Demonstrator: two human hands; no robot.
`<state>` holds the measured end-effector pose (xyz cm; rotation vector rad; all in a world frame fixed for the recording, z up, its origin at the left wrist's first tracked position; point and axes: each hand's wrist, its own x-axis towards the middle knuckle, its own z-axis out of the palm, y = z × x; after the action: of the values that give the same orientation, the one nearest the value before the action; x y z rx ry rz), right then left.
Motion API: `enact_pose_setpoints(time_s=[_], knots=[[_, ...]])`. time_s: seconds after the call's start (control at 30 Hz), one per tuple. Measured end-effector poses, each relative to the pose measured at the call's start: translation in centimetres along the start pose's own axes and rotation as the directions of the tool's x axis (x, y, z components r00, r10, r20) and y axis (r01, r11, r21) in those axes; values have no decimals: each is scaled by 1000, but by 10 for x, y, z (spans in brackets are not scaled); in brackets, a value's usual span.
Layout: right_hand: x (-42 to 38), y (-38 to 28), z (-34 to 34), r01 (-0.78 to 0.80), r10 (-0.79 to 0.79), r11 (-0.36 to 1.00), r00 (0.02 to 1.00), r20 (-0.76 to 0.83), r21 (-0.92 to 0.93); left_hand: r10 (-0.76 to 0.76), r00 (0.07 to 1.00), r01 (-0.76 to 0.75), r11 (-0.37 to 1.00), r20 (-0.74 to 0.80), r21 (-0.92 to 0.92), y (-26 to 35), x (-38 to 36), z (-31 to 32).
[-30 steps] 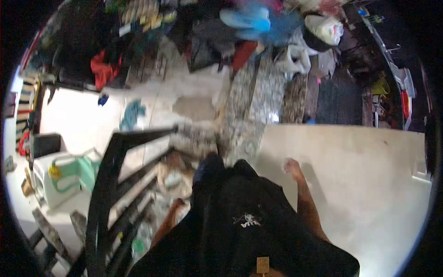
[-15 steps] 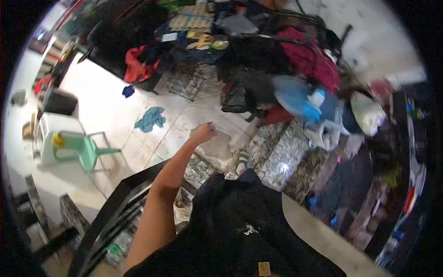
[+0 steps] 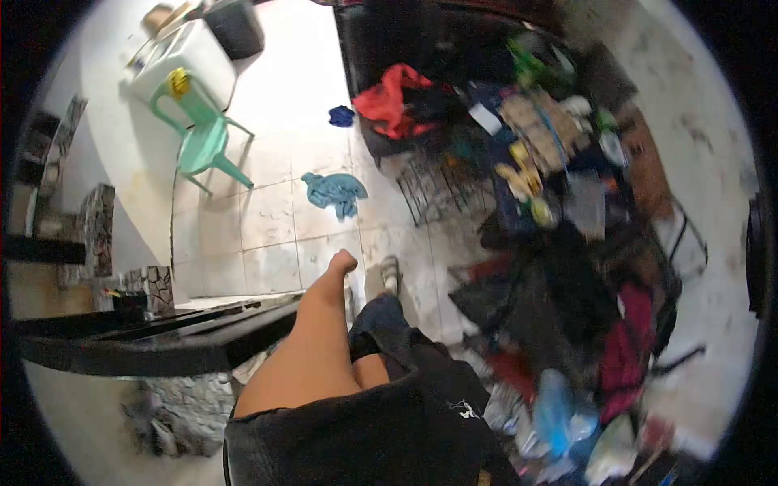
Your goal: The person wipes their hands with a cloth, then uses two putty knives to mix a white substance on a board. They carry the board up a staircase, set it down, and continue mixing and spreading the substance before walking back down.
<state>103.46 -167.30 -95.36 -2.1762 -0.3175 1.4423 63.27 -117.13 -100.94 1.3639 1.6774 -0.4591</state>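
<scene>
My left arm stretches forward over the tiled floor (image 3: 267,263). At its end my left hand (image 3: 344,261) looks closed, with the fingers curled; whatever they may hold is hidden. Beyond the hand, apart from it, a crumpled teal cloth (image 3: 334,193) lies on the tiles. Just right of the hand is my foot in a strapped sandal (image 3: 391,271). A dark railing (image 3: 227,340) runs close beside my left forearm. My right hand is not in view.
A green plastic chair (image 3: 207,146) stands at the left by a white appliance (image 3: 190,65). A dark blue cloth (image 3: 340,117) lies farther off. Red fabric (image 3: 397,101) hangs near a wire rack (image 3: 442,190). Cluttered goods, including a blue plastic item (image 3: 553,413), fill the right.
My view has turned left and moved forward, so the chair, cloths and clutter appear shifted and rotated. The stone-patterned step underfoot has given way to plain tiles. My left arm stays extended.
</scene>
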Motion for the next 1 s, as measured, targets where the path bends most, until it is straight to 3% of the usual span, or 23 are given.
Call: enact_pose_setpoints(time_s=[0.07, 0.1, 0.13, 0.2, 0.23, 0.27, 0.3, 0.33, 0.43, 0.57, 0.63, 0.7, 0.73, 0.77, 0.83, 0.87, 0.93, 0.97, 1.0], knots=[[51, -60, 8, 31, -22, 993, 997, 77, -113, 15, 999, -14, 999, -34, 36, -2, 67, -17], [79, -98, 17, 52, -34, 986, 993, 112, -161, 310, 921, -319, 948, -235, 1, -6, 99, -18], [95, -116, 23, 59, -28, 975, 989, 144, -215, 386, 895, -377, 922, -222, 86, 5, 159, -35], [135, -177, 41, 101, -36, 945, 978, 207, -312, 306, 948, -282, 934, -85, 219, 17, 166, -79], [149, -211, 55, 113, -35, 934, 973, 228, -340, 201, 964, -189, 979, -173, 82, 31, 166, -101], [165, -244, 68, 138, -43, 921, 965, 257, -365, -9, 969, -67, 953, -248, -297, 51, 155, -121], [189, -281, 79, 168, -51, 907, 954, 296, -386, 39, 990, -80, 946, -137, -314, 65, 189, -137], [210, -317, 95, 199, -56, 890, 940, 335, -409, 2, 976, -101, 890, -219, -444, 75, 184, -165], [281, -420, 146, 285, -43, 830, 890, 453, -480, 252, 911, -302, 946, -326, -114, 80, 242, -218], [380, -543, 221, 412, -23, 727, 814, 581, -549, 80, 883, -197, 957, -462, -211, 49, 240, -314], [416, -610, 263, 473, -15, 677, 774, 633, -563, 59, 782, -277, 924, -621, -262, 5, 214, -350], [440, -670, 308, 510, -20, 659, 746, 665, -552, -2, 685, -176, 970, -729, -168, -83, 264, -319], [449, -699, 329, 531, -30, 648, 734, 679, -546, -113, 685, -7, 987, -720, -161, -112, 261, -303], [457, -731, 353, 549, -25, 635, 718, 696, -543, -305, 722, 95, 933, -621, -347, -138, 253, -291], [467, -781, 397, 586, -25, 610, 688, 726, -534, -538, 741, 226, 764, -402, -605, -148, 190, -287], [472, -801, 417, 601, -21, 599, 673, 739, -530, -652, 697, 370, 684, -299, -629, -150, 169, -276], [474, -832, 461, 627, -7, 576, 646, 764, -525, -781, 615, 455, 462, -107, -761, -165, 155, -238], [476, -842, 478, 627, 1, 574, 642, 767, -526, -724, 689, 532, 493, 14, -689, -171, 153, -220], [478, -851, 496, 624, 5, 574, 645, 764, -530, -764, 626, 584, 330, 153, -742, -162, 145, -220]])
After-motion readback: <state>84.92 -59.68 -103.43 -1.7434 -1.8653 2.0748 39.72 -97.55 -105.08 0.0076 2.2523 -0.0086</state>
